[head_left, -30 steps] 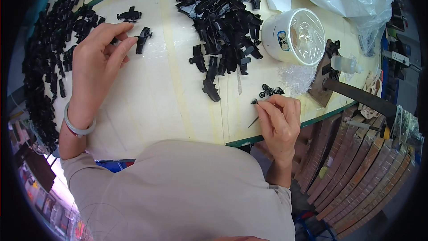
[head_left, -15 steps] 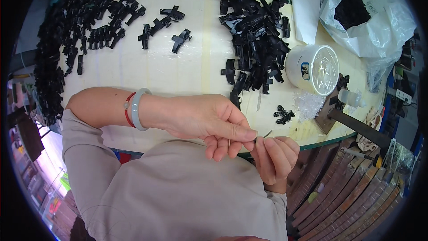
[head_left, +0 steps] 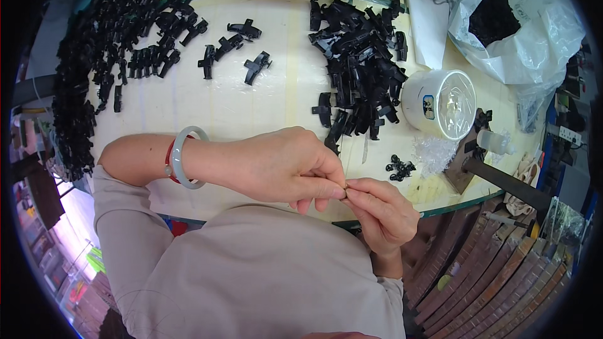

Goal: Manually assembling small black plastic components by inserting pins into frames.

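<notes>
My left hand (head_left: 300,166) reaches across in front of my body, a pale bangle and a red cord at its wrist. Its thumb and forefinger are pinched at the tips. My right hand (head_left: 384,213) meets it there, also in a pinch, fingertips touching the left ones. Whatever tiny dark thing lies between them is mostly covered by the fingers, and I cannot make out its kind. Just beyond the hands is a small cluster of black round parts (head_left: 400,167). Further off lies a heap of black plastic clip-like pieces (head_left: 361,69).
A large pile of black pieces (head_left: 78,94) lines the left edge, with several loose ones (head_left: 256,67) nearby. At right stand a white tub (head_left: 419,102), clear plastic scraps (head_left: 434,150), a small translucent bottle (head_left: 495,142), a dark metal bar (head_left: 505,182) and a white plastic bag (head_left: 546,44).
Both hands have shifted slightly left, and their fingertips have come together. The thin dark piece that stuck up from the right fingers no longer shows.
</notes>
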Motion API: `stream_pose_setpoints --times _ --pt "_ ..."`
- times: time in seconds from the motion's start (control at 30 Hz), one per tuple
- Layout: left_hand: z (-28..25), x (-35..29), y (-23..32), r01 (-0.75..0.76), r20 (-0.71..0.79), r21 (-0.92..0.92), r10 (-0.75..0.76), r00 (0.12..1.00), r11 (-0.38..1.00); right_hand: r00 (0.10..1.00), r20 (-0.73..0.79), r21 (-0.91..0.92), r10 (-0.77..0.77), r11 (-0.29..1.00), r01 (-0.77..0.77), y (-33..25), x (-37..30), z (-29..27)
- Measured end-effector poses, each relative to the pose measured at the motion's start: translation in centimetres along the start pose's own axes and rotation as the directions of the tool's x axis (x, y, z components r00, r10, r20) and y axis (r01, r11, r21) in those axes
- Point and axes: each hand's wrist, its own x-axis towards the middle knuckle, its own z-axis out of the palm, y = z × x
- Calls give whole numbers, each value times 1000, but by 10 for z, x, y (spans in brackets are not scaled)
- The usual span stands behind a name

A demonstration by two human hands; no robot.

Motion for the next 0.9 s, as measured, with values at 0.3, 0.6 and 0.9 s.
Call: stream_pose_setpoints --times 0.3,0.6,0.9 --pt "-7 -4 3 0 -328 43 14 945 999 927 -281 -379 -251 916 133 10 15 -26" --pt "-24 9 -19 69 -568 736 559 604 673 877 -387 -684 -283 726 -68 49 45 -60" --pt "-28 13 -20 47 -577 620 415 703 783 898 -370 -675 -237 733 -85 49 53 -63"
